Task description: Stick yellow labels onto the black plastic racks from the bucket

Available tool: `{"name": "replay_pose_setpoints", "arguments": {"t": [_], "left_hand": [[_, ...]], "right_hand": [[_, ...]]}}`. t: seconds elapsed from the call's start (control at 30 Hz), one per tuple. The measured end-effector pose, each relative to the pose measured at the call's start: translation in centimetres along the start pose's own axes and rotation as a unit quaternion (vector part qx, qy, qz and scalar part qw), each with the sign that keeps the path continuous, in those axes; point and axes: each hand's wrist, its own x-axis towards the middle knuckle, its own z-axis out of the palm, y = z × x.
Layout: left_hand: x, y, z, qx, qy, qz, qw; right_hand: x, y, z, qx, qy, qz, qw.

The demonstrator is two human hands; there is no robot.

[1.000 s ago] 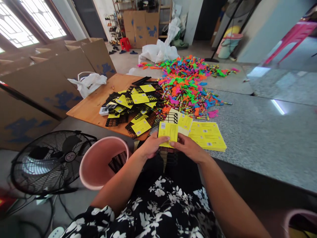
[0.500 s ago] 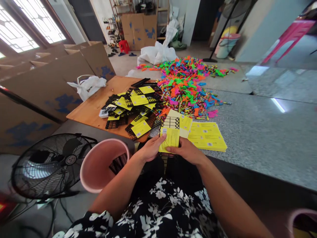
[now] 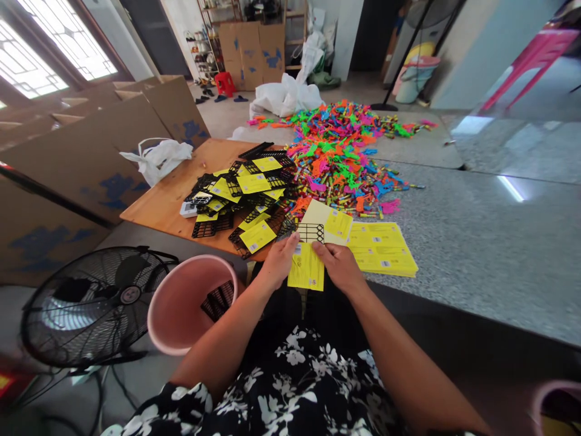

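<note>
Between my two hands is a yellow printed card laid against a black plastic grid rack, whose looped end sticks out beyond the card. My left hand pinches the left edge, thumb on top. On the right edge, my right hand grips with its thumb near the card's top. Just beyond lie a cream sheet with a loose yellow card on it. A stack of yellow card sheets sits right of my right hand. Fingers under the card are hidden.
Black racks with yellow cards are heaped on the wooden table. Colourful toy pieces form a large pile behind. A pink bucket with black racks inside and a black fan stand at left; a white bag lies behind.
The yellow card has slid down toward me along the rack. My right hand has moved up the card's right side, and my left thumb now sits higher near its top edge.
</note>
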Motion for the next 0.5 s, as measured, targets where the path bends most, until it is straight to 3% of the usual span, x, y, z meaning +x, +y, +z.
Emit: {"name": "replay_pose_setpoints", "arguments": {"t": [0.13, 0.27, 0.5], "left_hand": [[1.0, -0.5, -0.3, 0.072, 0.067, 0.059, 0.993], [1.2, -0.5, -0.3, 0.044, 0.072, 0.020, 0.996], [0.7, -0.8, 0.3, -0.004, 0.089, -0.026, 0.996]], "right_hand": [[-1.2, -0.6, 1.3, 0.002, -0.038, -0.009, 0.999], [-2.2, -0.6, 2.0, 0.065, -0.080, 0.033, 0.994], [-2.8, 0.0, -0.3, 0.230, -0.291, -0.012, 0.929]]}}
